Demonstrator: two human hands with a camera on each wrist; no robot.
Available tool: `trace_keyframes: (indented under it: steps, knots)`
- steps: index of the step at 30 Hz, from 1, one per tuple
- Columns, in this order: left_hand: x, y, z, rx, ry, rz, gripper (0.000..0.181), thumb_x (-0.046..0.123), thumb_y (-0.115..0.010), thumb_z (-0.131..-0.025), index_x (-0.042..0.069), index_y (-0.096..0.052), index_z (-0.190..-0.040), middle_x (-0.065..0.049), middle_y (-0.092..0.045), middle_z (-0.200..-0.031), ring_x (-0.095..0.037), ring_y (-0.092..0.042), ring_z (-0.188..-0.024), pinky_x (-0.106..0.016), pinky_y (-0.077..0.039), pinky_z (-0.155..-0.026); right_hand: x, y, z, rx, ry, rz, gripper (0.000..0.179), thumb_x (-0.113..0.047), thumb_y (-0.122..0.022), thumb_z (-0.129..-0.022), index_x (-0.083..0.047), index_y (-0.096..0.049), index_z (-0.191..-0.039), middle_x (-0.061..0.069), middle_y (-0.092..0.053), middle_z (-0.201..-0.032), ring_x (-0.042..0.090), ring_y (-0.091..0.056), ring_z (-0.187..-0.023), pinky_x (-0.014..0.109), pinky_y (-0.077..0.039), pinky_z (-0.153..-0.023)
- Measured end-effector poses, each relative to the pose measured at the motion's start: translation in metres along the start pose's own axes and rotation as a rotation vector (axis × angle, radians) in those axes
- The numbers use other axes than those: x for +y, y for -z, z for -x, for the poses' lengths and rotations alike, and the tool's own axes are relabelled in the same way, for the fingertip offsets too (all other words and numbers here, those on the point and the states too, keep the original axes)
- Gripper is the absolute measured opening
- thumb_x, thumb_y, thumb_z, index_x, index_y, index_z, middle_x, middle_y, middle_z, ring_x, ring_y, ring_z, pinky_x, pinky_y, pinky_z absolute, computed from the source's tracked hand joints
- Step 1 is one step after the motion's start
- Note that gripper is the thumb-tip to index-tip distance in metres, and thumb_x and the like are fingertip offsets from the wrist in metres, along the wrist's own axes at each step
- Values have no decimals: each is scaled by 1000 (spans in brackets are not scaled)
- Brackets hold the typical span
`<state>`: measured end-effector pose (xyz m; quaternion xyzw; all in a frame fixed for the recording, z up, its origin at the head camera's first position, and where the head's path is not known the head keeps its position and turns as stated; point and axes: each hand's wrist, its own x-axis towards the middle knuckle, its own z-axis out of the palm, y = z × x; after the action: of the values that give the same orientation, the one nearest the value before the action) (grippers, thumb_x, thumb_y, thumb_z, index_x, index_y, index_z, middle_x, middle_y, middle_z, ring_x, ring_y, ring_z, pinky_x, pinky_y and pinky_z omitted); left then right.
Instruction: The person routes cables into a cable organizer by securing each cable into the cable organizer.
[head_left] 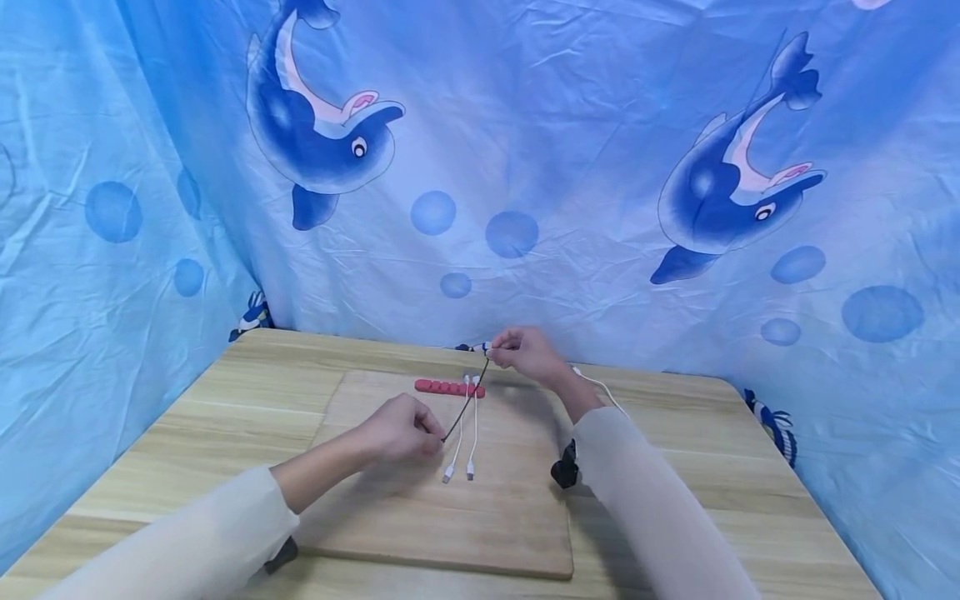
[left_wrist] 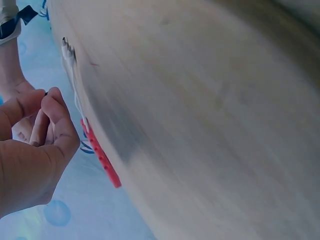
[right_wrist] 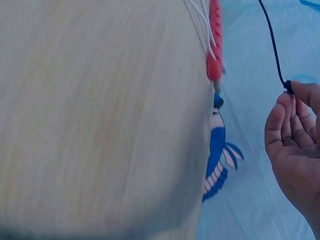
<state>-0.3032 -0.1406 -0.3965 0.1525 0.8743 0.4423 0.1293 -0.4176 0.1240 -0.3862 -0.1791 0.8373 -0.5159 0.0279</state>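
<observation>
A short black cable (head_left: 467, 402) is stretched at a slant between both hands, above the wooden board. My left hand (head_left: 405, 427) pinches its lower end between thumb and fingertips; in the left wrist view only a dark speck shows there. Farther back, my right hand (head_left: 527, 353) pinches the black plug (right_wrist: 288, 87) at the upper end between thumb and fingers. Behind the cable lies a red cable holder (head_left: 435, 387) with a row of slots. Two white cables (head_left: 475, 433) run from its right part toward the front of the board, their plugs lying loose.
The wooden board (head_left: 450, 533) lies on a wood-grain table (head_left: 187, 433). Another white cable (head_left: 603, 387) lies at the back right, partly behind the right forearm. A blue dolphin-print curtain (head_left: 480, 167) hangs round the table's back and sides.
</observation>
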Motion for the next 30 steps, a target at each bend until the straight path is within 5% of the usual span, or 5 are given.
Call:
trace_keyframes:
  steps: [7, 12, 16, 23, 30]
  knots:
    - [-11, 5, 6, -13, 27, 1, 6, -1, -78, -83, 4, -76, -86, -4, -69, -81, -16, -65, -73, -30, -54, -67, -4, -27, -10, 2, 17, -47, 11, -7, -74, -93, 0, -68, -98, 9, -70, -88, 47, -66, -95, 60, -53, -90]
    - [-14, 6, 7, -39, 4, -3, 6, -3, -77, -80, 1, -76, -84, -3, -70, -77, -15, -65, -69, -29, -55, -65, -4, -41, -15, 26, -4, -31, 9, -8, -77, -91, -2, -73, -95, 7, -72, -84, 37, -70, -89, 41, -59, -79]
    - [-16, 6, 5, -64, -15, -6, 8, -5, -77, -79, 1, -77, -84, -2, -71, -75, -13, -66, -66, -29, -56, -63, -1, -49, -18, 21, -31, 16, 7, -10, -77, -91, -4, -74, -91, 11, -73, -84, 30, -67, -79, 30, -53, -64]
    - [-17, 4, 5, -90, -8, 2, 8, -5, -80, -78, 0, -76, -82, -3, -72, -77, -13, -68, -66, -29, -58, -62, 8, -58, -20, 36, -173, 44, 8, -16, -77, -92, -12, -71, -92, 5, -71, -87, 19, -64, -80, 30, -52, -69]
    - [-15, 2, 3, -126, -17, 10, 8, -7, -78, -78, -3, -75, -84, -4, -73, -79, -15, -70, -66, -29, -60, -62, 9, -63, -22, 33, -159, -13, 7, -5, -75, -91, -8, -70, -88, 6, -71, -82, 17, -62, -75, 28, -52, -66]
